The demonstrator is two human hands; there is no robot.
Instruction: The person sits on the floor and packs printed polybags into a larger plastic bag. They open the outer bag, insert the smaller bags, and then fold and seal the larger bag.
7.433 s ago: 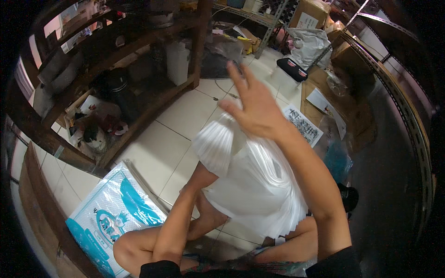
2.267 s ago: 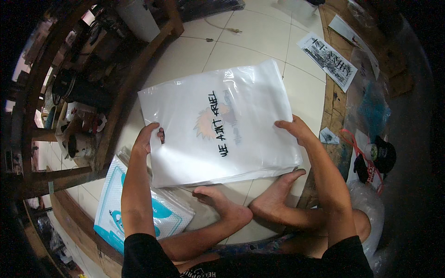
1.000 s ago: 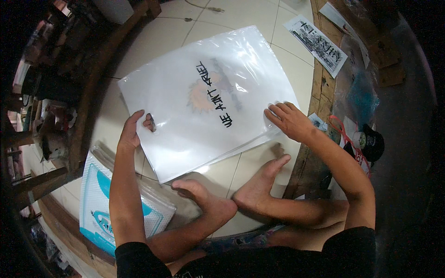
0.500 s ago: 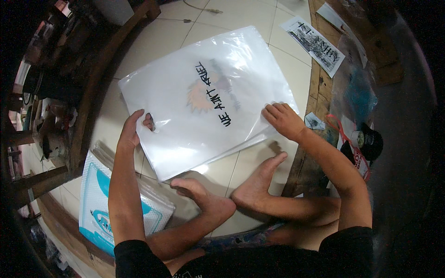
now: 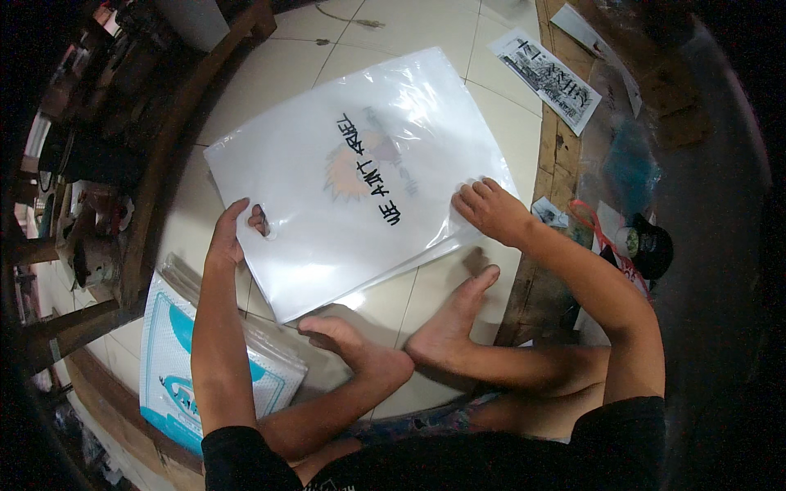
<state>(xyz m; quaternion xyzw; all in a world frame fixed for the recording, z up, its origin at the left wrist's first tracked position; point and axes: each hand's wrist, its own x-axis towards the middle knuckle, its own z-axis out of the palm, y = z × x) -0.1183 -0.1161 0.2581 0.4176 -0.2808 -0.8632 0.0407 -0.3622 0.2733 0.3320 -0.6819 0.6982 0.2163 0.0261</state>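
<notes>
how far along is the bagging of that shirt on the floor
Done: a printed garment sits inside the clear plastic bag, lying flat on the tiled floor. In hand: the left hand grips the bag's near-left edge, fingers through its handle hole, while the right hand presses its right edge. Left: the bag lies apart from the blue-and-white packets stacked by the left arm.

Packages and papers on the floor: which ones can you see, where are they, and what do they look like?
Clear plastic bag: middle of the floor, flat, white garment with dark print inside, both hands on it.
Stack of bags: lower left, white and turquoise.
Printed sheet: upper right, rectangular, black and white.
</notes>
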